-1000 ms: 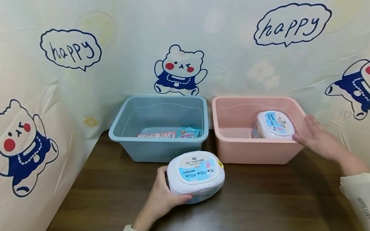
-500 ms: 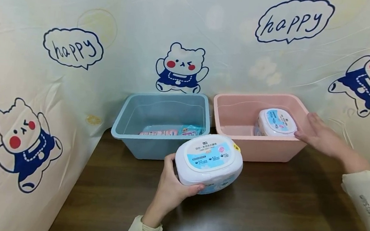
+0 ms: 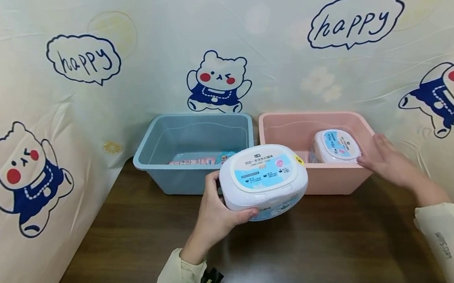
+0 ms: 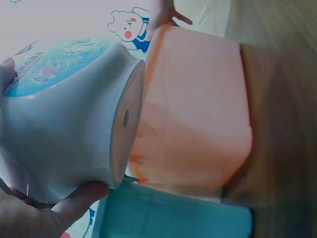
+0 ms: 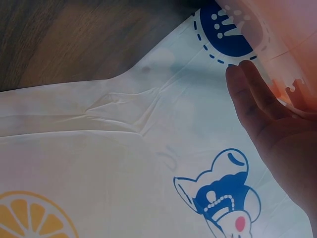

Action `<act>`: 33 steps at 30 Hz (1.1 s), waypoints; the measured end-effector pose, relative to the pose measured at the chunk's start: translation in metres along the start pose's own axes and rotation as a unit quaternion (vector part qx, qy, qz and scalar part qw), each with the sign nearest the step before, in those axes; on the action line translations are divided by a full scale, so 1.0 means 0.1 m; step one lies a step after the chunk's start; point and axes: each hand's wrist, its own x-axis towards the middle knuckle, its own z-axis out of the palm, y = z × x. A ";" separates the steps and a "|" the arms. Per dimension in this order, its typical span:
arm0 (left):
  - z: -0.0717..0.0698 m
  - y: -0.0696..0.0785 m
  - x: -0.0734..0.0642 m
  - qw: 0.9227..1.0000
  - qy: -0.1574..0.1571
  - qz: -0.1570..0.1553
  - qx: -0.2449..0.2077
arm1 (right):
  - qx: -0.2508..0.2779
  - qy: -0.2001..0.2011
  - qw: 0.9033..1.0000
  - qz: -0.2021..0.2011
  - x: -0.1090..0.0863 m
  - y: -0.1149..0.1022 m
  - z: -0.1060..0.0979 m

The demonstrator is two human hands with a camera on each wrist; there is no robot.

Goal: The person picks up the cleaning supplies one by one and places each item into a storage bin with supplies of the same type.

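Observation:
My left hand (image 3: 216, 213) grips a white plastic laundry-pod tub (image 3: 264, 181) with a blue-and-white lid label, thumb along its near side. It is held off the table, tilted, in front of the two bins. In the left wrist view the tub's base faces the pink bin (image 4: 198, 104). A second, similar tub (image 3: 337, 146) sits inside the pink bin at its right end. My right hand (image 3: 393, 166) rests at that bin's right front corner, thumb by the rim. The right wrist view shows its fingers (image 5: 242, 94) fairly straight beside the outer wall.
A blue-grey bin (image 3: 190, 179) stands left of the pink one, holding a pink packet (image 3: 192, 161) and a blue packet (image 3: 225, 156), partly hidden by the held tub. Behind them hangs a printed cloth (image 3: 160, 25). Brown wooden table (image 3: 301, 267) extends in front.
My left hand has raised the tub from in front of the blue-grey bin, up and right toward the pink bin. My right hand has stayed at the pink bin's corner.

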 end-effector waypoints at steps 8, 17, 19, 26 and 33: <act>0.03 0.17 0.20 0.999 0.011 0.032 0.003 | 0.001 0.005 1.000 -0.001 0.02 -0.01 -0.03; 0.16 0.15 0.40 0.999 0.030 0.024 0.022 | 0.001 0.011 1.000 -0.005 0.02 0.04 0.00; 0.18 0.14 0.42 0.999 0.032 0.018 0.022 | 0.002 0.010 1.000 -0.004 0.02 0.04 0.00; 0.31 0.24 0.54 0.999 0.035 -0.012 0.017 | 0.001 0.012 1.000 -0.005 0.02 0.00 -0.01; 0.51 0.31 0.68 0.999 0.032 -0.030 0.008 | 0.004 0.015 1.000 0.002 0.00 0.01 0.01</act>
